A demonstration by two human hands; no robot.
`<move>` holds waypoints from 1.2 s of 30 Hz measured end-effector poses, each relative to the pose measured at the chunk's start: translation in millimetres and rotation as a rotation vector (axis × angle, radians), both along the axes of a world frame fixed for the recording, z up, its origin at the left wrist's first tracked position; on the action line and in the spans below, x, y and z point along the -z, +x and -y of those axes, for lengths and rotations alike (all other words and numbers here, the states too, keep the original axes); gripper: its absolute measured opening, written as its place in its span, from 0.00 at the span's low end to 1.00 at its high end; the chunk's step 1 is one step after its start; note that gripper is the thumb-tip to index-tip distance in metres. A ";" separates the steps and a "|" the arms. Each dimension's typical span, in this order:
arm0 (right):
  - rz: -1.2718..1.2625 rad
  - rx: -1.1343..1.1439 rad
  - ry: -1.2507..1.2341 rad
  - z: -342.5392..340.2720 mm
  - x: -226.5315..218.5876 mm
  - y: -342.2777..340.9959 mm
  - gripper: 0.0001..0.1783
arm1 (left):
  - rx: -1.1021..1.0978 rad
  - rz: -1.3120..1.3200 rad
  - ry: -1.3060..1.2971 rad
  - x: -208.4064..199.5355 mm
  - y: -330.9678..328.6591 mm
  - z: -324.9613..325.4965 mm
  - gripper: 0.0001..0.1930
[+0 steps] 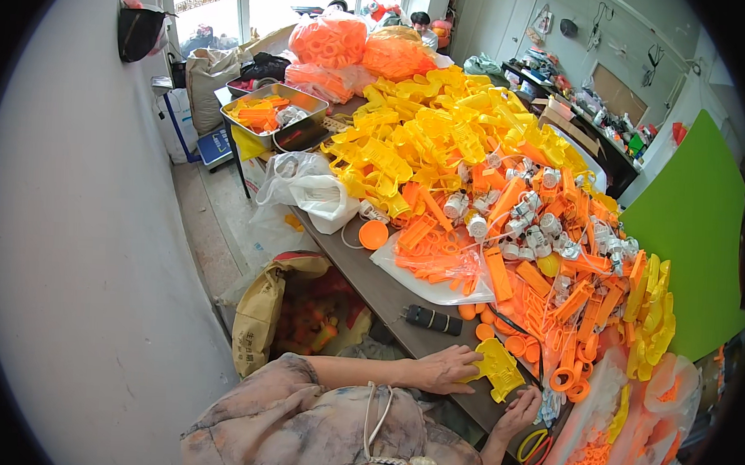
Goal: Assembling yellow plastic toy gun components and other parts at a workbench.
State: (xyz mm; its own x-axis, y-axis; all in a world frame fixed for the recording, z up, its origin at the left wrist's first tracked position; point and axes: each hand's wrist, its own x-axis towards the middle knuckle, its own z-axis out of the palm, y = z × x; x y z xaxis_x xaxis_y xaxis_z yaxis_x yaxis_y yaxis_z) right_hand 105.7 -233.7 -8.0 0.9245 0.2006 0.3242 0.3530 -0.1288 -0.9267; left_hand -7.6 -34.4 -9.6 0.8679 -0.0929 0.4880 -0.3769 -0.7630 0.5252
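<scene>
A brown tabletop (378, 287) runs through a white-walled room, crowded with plastic parts. The largest load on it is a yellow pile (443, 127) of moulded shells, and every place here is told from that pile. To its right stands a big curved green board (692, 242). On its near right side, an orange pile (586, 302) of strips, rings and rods is mixed with small white mechanisms. To its near left, below the tabletop's edge, a tan sack (256, 327) gapes, with orange and red pieces inside. Behind it are clear bags (327, 43) full of orange parts. To its left sits a metal tray (305, 98) of orange and white pieces, and closer to it on that side a white plastic bag (328, 201).

Well to the near side of the yellow pile are the person's hands. The left hand (447, 370) pinches the left edge of a single yellow piece (497, 369), which lies between the hands. The right hand (518, 411), fingers curled, is just beside the piece's near corner; whether it grips anything cannot be told. Also on the pile's near side are a black cylinder (433, 319), scissors (538, 446) with yellow and red handles, and, closest to the pile, an orange disc (373, 234).
</scene>
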 end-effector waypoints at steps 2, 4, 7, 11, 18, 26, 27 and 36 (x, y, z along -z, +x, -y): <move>0.008 -0.004 -0.001 0.0 1.2 0.7 0.12 | -0.004 0.003 -0.003 1.2 -0.1 0.0 0.17; 0.012 -0.013 0.027 0.5 2.5 1.1 0.11 | -0.004 0.006 -0.012 0.0 -1.2 1.2 0.18; 0.023 -0.016 0.010 2.2 1.9 0.7 0.11 | -0.010 0.000 -0.026 -0.4 -1.6 2.7 0.18; -0.007 0.031 0.043 4.5 0.4 -1.3 0.09 | -0.033 0.046 -0.007 -2.2 3.4 5.2 0.17; 0.030 0.065 -0.044 5.6 7.6 4.1 0.08 | -0.072 0.100 -0.020 -6.3 8.8 3.2 0.19; 0.222 0.081 -0.040 0.8 5.9 3.3 0.06 | -0.056 -0.009 -0.014 -11.0 7.5 4.2 0.19; 0.220 0.098 -0.041 1.5 5.0 2.9 0.06 | -0.039 -0.011 -0.013 -11.7 7.8 4.3 0.19; 0.215 0.038 -0.046 5.8 -0.3 3.2 0.05 | -0.031 -0.052 -0.007 -15.2 11.0 6.1 0.19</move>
